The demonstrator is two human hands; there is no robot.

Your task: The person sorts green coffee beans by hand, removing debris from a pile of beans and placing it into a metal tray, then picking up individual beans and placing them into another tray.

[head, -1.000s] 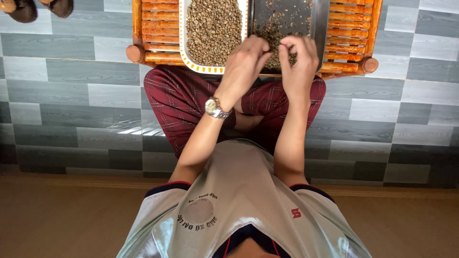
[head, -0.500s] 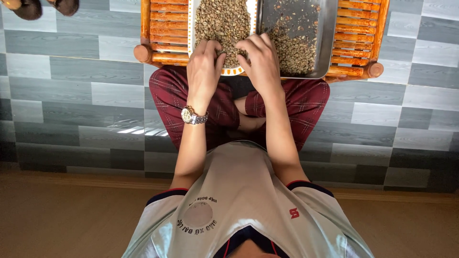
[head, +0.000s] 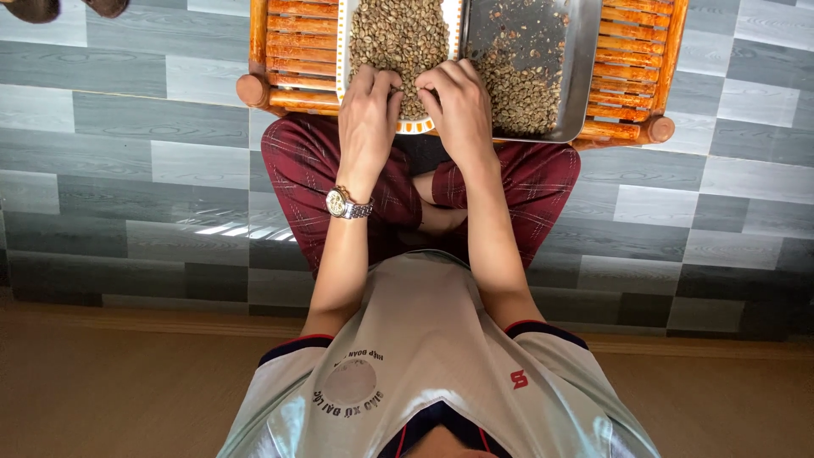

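Both hands, left (head: pixel 366 114) and right (head: pixel 458 106), fingers curled, in green beans (head: pixel 398 34) of white tray (head: pixel 341 42); grip unclear.

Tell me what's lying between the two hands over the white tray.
In the head view, only pale green coffee beans lie between the left hand and right hand, heaped in the white tray. The fingertips nearly meet over them.

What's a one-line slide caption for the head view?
Seated person's left hand and right hand pick through beans in a white tray beside a metal tray.
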